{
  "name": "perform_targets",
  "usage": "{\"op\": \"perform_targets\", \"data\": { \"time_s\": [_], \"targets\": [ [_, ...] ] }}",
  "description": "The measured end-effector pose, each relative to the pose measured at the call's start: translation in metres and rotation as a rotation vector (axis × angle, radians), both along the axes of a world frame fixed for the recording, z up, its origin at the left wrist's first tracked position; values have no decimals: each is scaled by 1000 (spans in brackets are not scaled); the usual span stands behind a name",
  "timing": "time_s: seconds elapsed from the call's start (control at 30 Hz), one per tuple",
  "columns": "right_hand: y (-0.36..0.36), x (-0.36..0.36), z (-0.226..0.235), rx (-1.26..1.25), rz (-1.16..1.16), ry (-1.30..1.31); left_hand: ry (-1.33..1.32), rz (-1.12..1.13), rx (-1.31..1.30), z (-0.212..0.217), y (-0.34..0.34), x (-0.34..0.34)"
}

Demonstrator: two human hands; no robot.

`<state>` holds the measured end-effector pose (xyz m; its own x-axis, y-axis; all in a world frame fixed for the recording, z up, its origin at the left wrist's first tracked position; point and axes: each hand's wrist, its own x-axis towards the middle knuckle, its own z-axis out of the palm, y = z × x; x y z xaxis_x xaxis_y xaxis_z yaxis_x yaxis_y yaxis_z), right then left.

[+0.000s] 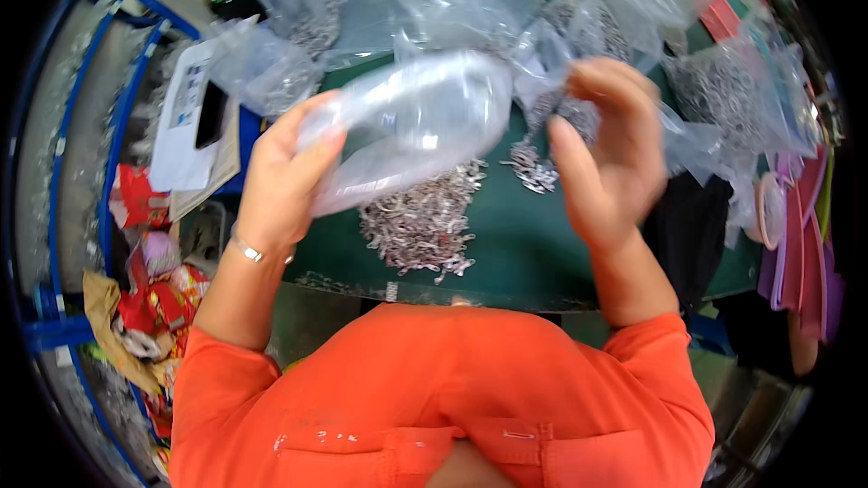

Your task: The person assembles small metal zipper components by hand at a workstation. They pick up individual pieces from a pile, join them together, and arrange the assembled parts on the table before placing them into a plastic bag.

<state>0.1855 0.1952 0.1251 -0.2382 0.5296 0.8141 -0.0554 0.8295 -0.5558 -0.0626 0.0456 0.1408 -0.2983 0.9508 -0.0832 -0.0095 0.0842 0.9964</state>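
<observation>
Above a heap of small silvery metal pieces [418, 230], partly hiding it, hangs a clear plastic bag [443, 108], pinched by the left hand's thumb and fingers [316, 154]; rightward, the right hand [615, 154] spreads thumb from fingers; filled transparent bags [723, 113] lie beyond.

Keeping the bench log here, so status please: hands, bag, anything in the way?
Left hand gripping clear plastic bag. Right hand open, blurred, nothing visible in it. Bag partly covers metallic pile in view; filled bags crowd green table's far side.
</observation>
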Motion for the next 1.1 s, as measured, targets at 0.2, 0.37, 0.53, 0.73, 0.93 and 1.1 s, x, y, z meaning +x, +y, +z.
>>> {"op": "perform_targets", "data": {
  "time_s": [0.2, 0.37, 0.53, 0.73, 0.93, 1.1],
  "targets": [
    [-17, -8, 14, 506, 35, -912, -124, 11, 180, 11, 27, 30],
    [-12, 29, 54, 444, 78, -971, 1384, 40, 630, 47, 11, 44],
    [19, 61, 60, -86, 687, -827, 1236, -560, 644, 30, -1, 68],
    [36, 46, -76, -105, 227, -698, 907, -843, 670, -52, -9, 116],
    [11, 33, -134, 297, -1, -915, 863, -814, 570, -92, -2, 133],
    [11, 37, -138, 209, 79, -855, 860, -787, 527, -95, -6, 133]
  ]
}}
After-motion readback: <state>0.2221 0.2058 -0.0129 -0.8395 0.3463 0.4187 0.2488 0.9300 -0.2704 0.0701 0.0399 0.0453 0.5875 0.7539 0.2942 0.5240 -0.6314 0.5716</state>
